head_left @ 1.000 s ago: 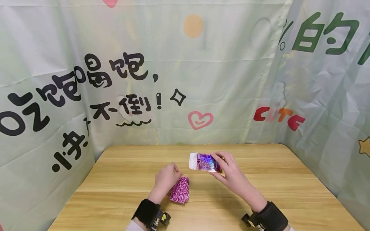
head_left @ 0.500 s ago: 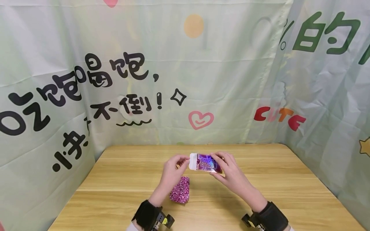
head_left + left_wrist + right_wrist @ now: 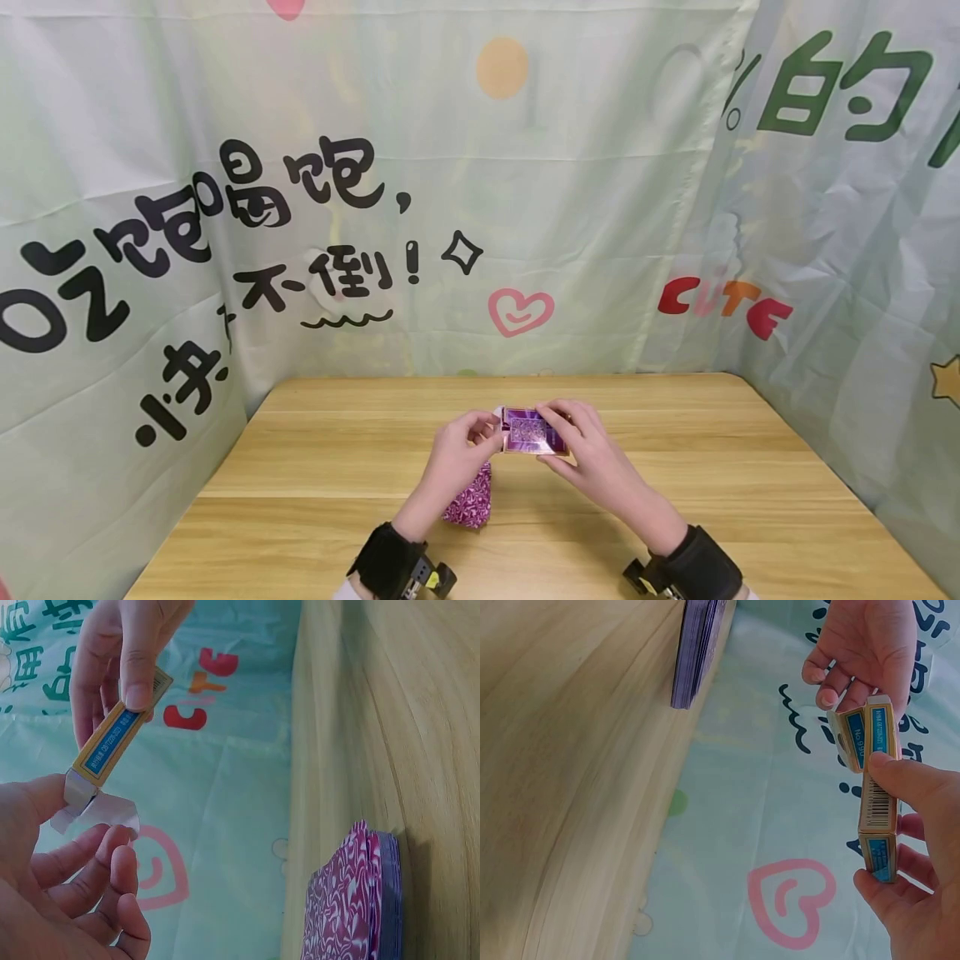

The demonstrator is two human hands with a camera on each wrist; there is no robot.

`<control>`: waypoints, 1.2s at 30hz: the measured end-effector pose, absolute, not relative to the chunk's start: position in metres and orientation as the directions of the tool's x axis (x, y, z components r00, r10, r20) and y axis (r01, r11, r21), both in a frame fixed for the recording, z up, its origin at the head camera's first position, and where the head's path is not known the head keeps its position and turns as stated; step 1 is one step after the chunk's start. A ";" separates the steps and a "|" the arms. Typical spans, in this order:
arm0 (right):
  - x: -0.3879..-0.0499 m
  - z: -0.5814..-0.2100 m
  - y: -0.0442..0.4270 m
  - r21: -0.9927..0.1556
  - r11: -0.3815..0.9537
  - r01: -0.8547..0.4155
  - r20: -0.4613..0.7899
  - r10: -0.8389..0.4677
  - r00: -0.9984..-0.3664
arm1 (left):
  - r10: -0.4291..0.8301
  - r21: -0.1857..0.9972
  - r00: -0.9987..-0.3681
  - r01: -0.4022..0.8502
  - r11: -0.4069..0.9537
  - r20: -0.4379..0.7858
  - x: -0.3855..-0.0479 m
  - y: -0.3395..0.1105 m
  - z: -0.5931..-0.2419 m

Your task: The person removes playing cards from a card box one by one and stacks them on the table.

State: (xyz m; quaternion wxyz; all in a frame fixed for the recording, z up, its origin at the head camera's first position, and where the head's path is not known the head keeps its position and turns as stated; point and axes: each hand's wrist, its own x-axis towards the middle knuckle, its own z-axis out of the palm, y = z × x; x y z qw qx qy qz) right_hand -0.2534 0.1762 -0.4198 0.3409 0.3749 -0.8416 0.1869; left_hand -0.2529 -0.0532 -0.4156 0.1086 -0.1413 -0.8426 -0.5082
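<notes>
A purple, shiny playing card box (image 3: 528,432) is held above the table. My right hand (image 3: 600,458) grips its right end between thumb and fingers. At the box's left end is my left hand (image 3: 459,454), with the thumb on a white side flap (image 3: 79,791) and bent fingers at the lid flap (image 3: 112,810). In the left wrist view that end stands open; the inside of the box is hidden. Below the left hand, a deck of playing cards (image 3: 470,504) with pink and white patterned backs lies on the table, partly covered by the hand in the head view.
The wooden table (image 3: 300,467) runs back to a pale green printed curtain (image 3: 420,325), which also hangs along both sides. Each wrist wears a black band (image 3: 386,558) with a small camera.
My left hand has risen from beside the deck to the box's open end and taken hold of its flaps. The box has tilted and shifted slightly; my right hand keeps its grip.
</notes>
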 end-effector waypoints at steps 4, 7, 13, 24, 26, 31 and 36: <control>-0.254 -0.421 0.175 -0.051 0.643 -0.764 0.716 -0.510 -0.477 | 0.132 0.823 -0.937 0.348 0.448 0.324 -0.252 -0.053 -0.414; -0.254 -0.422 0.175 -0.041 0.639 -0.768 0.722 -0.513 -0.464 | 0.138 0.813 -0.935 0.352 0.464 0.327 -0.254 -0.054 -0.415; -0.255 -0.422 0.176 -0.041 0.652 -0.757 0.728 -0.500 -0.470 | 0.146 0.817 -0.943 0.331 0.473 0.297 -0.255 -0.060 -0.416; -0.258 -0.419 0.182 -0.073 0.665 -0.744 0.747 -0.458 -0.482 | -0.011 0.921 -0.973 0.214 0.326 0.230 -0.262 -0.071 -0.413; -0.258 -0.418 0.183 -0.079 0.671 -0.737 0.743 -0.453 -0.493 | -0.053 0.939 -0.974 0.196 0.282 0.219 -0.263 -0.072 -0.412; -0.257 -0.416 0.183 -0.095 0.684 -0.723 0.725 -0.450 -0.521 | -0.176 0.971 -0.962 0.181 0.153 0.207 -0.265 -0.074 -0.409; -0.257 -0.416 0.183 -0.098 0.685 -0.722 0.723 -0.450 -0.525 | -0.276 0.973 -0.934 0.202 0.112 0.226 -0.267 -0.078 -0.408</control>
